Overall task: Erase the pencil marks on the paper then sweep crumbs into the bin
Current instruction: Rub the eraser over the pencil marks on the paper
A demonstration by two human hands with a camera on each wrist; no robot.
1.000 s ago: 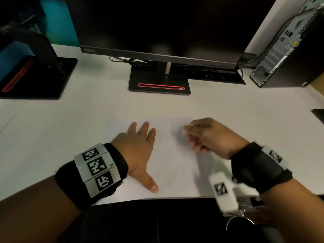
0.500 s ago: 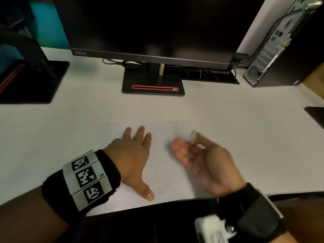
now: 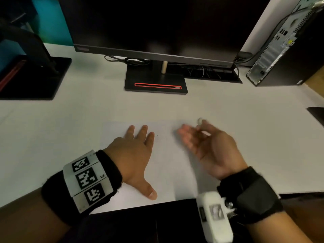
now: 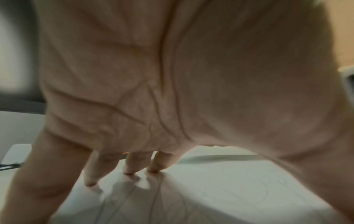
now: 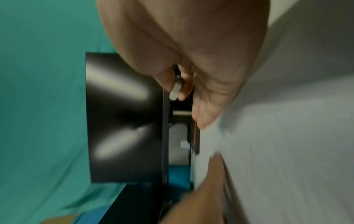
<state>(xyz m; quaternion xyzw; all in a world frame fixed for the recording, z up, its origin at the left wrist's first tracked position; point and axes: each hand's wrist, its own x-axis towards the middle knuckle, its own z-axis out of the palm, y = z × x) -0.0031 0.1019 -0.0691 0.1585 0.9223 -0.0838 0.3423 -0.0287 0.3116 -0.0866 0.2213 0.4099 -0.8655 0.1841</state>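
Take the paper (image 3: 168, 155) as your landmark: your left hand (image 3: 133, 155) lies flat on its left part, your right hand (image 3: 208, 148) hangs over its right edge with the eraser (image 3: 199, 120) pinched, and the strip of sheet between them is open. Beyond the paper's far edge the white desk (image 3: 87, 111) runs bare up to the monitor base (image 3: 156, 83). Farther right stand the computer tower (image 3: 284, 50) and a dark object (image 3: 317, 113) at the edge; far left, a second stand (image 3: 33, 78) blocks.
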